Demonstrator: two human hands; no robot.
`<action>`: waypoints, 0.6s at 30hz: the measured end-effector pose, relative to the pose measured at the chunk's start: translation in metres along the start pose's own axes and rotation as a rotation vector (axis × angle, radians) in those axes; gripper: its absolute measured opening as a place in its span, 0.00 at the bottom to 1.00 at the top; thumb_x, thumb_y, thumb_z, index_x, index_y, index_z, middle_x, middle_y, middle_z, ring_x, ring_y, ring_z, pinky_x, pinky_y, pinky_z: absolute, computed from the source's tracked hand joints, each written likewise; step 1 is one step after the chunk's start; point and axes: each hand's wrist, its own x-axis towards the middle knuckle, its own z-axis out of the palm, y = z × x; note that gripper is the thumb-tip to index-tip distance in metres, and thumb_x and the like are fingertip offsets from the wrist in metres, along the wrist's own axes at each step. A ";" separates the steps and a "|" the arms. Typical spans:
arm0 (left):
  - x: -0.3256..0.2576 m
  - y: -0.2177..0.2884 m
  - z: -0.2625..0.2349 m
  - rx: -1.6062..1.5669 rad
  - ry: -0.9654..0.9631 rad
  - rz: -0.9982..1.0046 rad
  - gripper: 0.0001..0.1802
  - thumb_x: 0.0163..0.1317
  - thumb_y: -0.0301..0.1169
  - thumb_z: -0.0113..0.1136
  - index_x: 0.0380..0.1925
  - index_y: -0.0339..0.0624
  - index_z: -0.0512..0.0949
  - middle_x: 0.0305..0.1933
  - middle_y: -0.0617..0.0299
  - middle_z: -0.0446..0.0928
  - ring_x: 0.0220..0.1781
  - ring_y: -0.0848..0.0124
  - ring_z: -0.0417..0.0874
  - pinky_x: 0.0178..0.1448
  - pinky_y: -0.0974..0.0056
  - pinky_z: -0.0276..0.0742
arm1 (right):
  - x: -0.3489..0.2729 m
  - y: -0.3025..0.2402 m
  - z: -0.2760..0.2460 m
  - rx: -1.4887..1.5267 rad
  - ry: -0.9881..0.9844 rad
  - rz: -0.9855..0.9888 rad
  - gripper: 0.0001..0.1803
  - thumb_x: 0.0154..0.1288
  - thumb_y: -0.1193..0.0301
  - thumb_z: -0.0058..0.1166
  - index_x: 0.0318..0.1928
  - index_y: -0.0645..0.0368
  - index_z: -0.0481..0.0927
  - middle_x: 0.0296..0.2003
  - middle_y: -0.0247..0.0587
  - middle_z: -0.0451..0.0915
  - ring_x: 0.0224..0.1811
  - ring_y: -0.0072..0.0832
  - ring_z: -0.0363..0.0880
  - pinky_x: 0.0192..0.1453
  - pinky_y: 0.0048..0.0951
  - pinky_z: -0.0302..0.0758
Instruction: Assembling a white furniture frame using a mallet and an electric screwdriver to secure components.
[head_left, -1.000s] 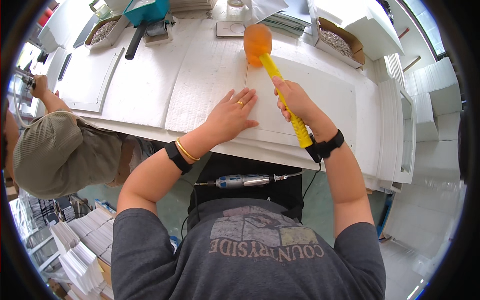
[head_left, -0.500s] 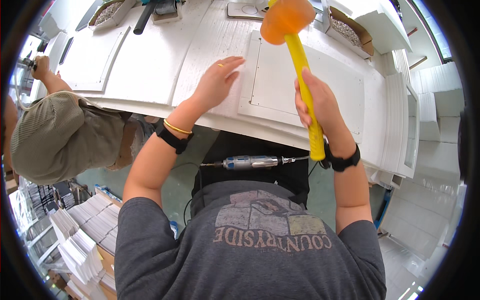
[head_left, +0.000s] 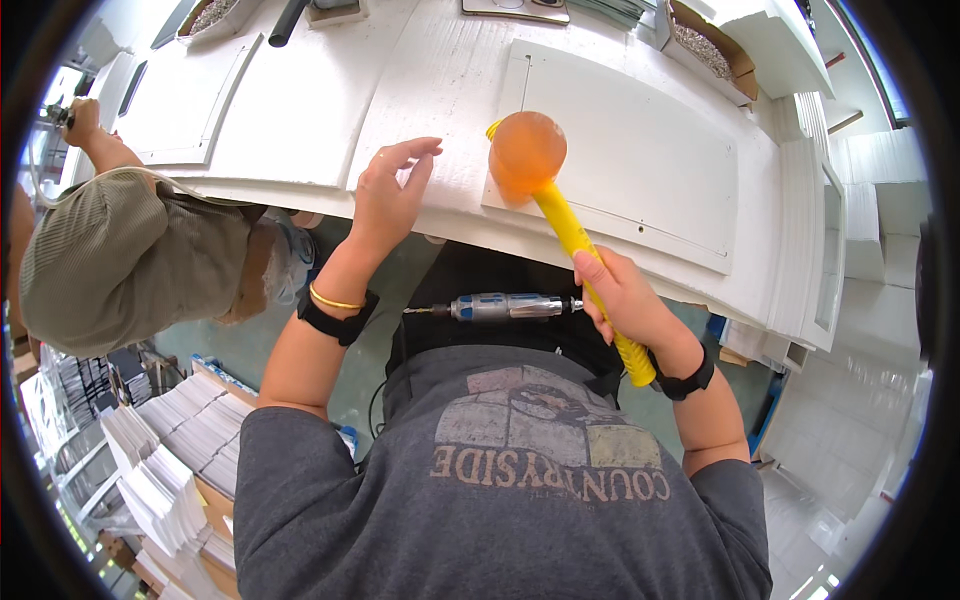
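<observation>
My right hand (head_left: pixel 622 295) is closed round the yellow handle of a mallet (head_left: pixel 530 150) with a round orange head. The mallet's head is over the near left corner of a white panel (head_left: pixel 630 150), and I cannot tell whether it touches. That panel lies on the white worktable (head_left: pixel 420 110), with grooves and small holes along its edges. Left of the panel, my left hand (head_left: pixel 392 195) is held above the table's front part, fingers apart and nothing in them. Across my lap lies a silver and blue power tool (head_left: pixel 505 307) with a bit at its left end.
Cardboard boxes of small pieces stand at the back right (head_left: pixel 705 50) and back left (head_left: pixel 215 18). A co-worker's hand (head_left: pixel 82 122) grips a tool at far left, beside another white panel (head_left: pixel 195 105). Stacked white boards (head_left: pixel 165 490) are at lower left; more panels (head_left: pixel 800 230) stand at right.
The mallet has come down and toward me, its head now over the panel's near left corner. My left hand has drawn left and nearer to me.
</observation>
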 end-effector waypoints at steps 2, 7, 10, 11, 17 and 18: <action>-0.006 0.012 -0.008 0.009 -0.006 -0.020 0.11 0.61 0.27 0.52 0.41 0.38 0.77 0.38 0.60 0.80 0.40 0.73 0.78 0.43 0.70 0.71 | 0.003 -0.004 -0.001 0.019 -0.003 0.015 0.22 0.68 0.51 0.38 0.33 0.60 0.64 0.12 0.30 0.63 0.07 0.17 0.60 0.12 0.19 0.60; -0.025 0.056 -0.009 -0.434 -0.248 -0.329 0.12 0.62 0.31 0.52 0.41 0.33 0.75 0.38 0.57 0.79 0.41 0.76 0.77 0.44 0.72 0.71 | 0.011 -0.024 0.014 0.181 0.135 -0.272 0.20 0.66 0.54 0.43 0.37 0.61 0.67 0.12 0.33 0.66 0.08 0.18 0.63 0.12 0.19 0.62; -0.015 0.089 0.003 -0.713 -0.335 -0.289 0.16 0.63 0.32 0.51 0.45 0.31 0.70 0.42 0.55 0.78 0.42 0.75 0.77 0.48 0.72 0.70 | 0.032 -0.039 0.046 -0.116 0.231 -0.501 0.17 0.59 0.64 0.50 0.40 0.65 0.66 0.23 0.50 0.74 0.23 0.41 0.76 0.28 0.36 0.71; -0.013 0.097 0.006 -0.812 -0.311 -0.248 0.17 0.64 0.32 0.50 0.48 0.31 0.67 0.43 0.54 0.78 0.43 0.74 0.76 0.50 0.71 0.70 | 0.038 -0.042 0.060 -0.088 0.224 -0.633 0.18 0.58 0.66 0.50 0.42 0.66 0.65 0.27 0.55 0.75 0.32 0.51 0.76 0.35 0.41 0.71; 0.005 0.078 -0.034 -0.551 -0.007 -0.359 0.12 0.63 0.29 0.50 0.43 0.36 0.66 0.22 0.67 0.67 0.18 0.80 0.69 0.20 0.75 0.67 | 0.040 -0.007 0.079 -0.288 0.020 -0.958 0.23 0.60 0.64 0.50 0.51 0.65 0.65 0.33 0.53 0.77 0.34 0.48 0.77 0.40 0.41 0.73; 0.011 0.062 -0.049 -0.368 0.009 -0.288 0.12 0.62 0.29 0.52 0.42 0.36 0.67 0.21 0.67 0.67 0.16 0.81 0.68 0.18 0.76 0.66 | 0.038 0.007 0.071 -0.372 -0.060 -0.892 0.22 0.60 0.63 0.51 0.50 0.64 0.67 0.32 0.51 0.78 0.34 0.45 0.78 0.39 0.39 0.73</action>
